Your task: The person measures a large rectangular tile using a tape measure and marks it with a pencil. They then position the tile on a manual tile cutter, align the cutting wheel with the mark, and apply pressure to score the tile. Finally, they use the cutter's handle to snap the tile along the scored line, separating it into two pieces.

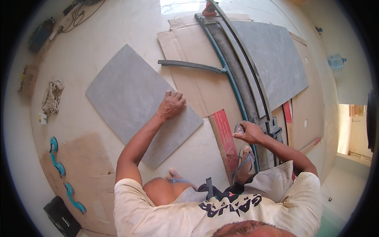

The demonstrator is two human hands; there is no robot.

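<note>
A grey rectangular tile lies at an angle on the floor in front of me. My left hand is at its right edge, with bent fingers closed on the rim. My right hand is raised beside the rail of a manual tile cutter. Between its fingers is a small dark grey object, partly covered, whose kind I cannot make out. On the cutter's right side rests another grey tile.
Cardboard sheets lie under the cutter, whose side arm reaches left toward the tile. Blue suction lifters are on cardboard at the left. A crumpled rag and a black case are farther out. My sandalled foot stands beside the cutter.
</note>
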